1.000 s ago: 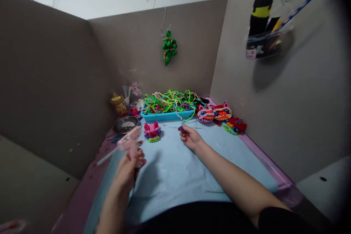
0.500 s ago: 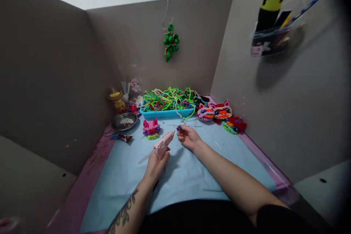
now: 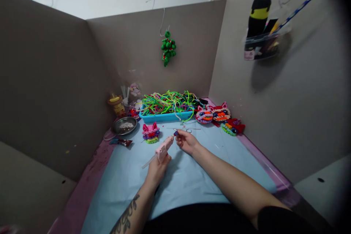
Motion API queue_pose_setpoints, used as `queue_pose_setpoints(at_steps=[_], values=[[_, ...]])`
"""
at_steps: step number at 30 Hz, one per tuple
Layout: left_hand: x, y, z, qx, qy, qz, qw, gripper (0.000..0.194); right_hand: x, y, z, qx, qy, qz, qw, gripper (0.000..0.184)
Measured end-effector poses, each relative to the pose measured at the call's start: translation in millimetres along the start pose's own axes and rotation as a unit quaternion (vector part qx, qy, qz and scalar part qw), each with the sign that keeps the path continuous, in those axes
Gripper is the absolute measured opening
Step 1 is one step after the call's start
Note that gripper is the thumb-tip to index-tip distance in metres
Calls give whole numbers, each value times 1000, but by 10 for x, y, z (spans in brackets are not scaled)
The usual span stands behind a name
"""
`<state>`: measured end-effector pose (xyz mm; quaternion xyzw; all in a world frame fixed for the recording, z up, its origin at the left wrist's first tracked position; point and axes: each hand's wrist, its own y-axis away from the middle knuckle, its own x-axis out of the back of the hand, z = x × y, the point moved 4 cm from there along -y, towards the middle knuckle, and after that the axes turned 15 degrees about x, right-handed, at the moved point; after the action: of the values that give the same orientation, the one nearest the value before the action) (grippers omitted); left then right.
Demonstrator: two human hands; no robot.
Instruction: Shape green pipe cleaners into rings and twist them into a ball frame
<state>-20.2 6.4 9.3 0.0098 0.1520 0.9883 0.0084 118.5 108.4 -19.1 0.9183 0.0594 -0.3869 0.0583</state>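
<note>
My left hand point(image 3: 158, 168) is closed round the handle of a pale pink glue gun point(image 3: 163, 148); a clear glue stick point(image 3: 149, 162) pokes out of its back end. My right hand point(image 3: 188, 142) pinches a small dark blue and red piece point(image 3: 176, 134), too small to make out fully. The gun's nozzle is right beside this piece; whether they touch I cannot tell. Left of the nozzle sits a crocheted-looking pink animal head point(image 3: 150, 132) with pointed ears and purple and green trim. Beyond my right fingers lie scissors point(image 3: 189, 130).
A blue tray point(image 3: 156, 118) heaped with bright pipe cleaners point(image 3: 170, 102) stands at the back. Several colourful animal heads point(image 3: 204, 114) lie on its right. At left are a metal dish point(image 3: 124, 126) of white bits, a brown wrapper point(image 3: 125, 142) and a cup point(image 3: 117, 106). Grey partitions point(image 3: 153, 51) enclose the table.
The glue gun's nozzle has come closer to the small piece in my right fingers. My head view has tilted up slightly, so the scene sits a little lower.
</note>
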Motion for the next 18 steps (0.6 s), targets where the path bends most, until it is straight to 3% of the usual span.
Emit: queue_pose_setpoints(at_steps=[4, 10, 18], values=[[-36, 48, 127, -52, -28, -20, 998, 56, -12, 7, 5, -10, -16, 5, 1000, 9], [-82, 61, 195, -152, -87, -53, 983, 53, -6, 3, 31, -31, -35, 10, 999, 8], [-82, 52, 166, -183, -146, -47, 971, 50, 23, -15, 50, -48, -72, 24, 996, 7]])
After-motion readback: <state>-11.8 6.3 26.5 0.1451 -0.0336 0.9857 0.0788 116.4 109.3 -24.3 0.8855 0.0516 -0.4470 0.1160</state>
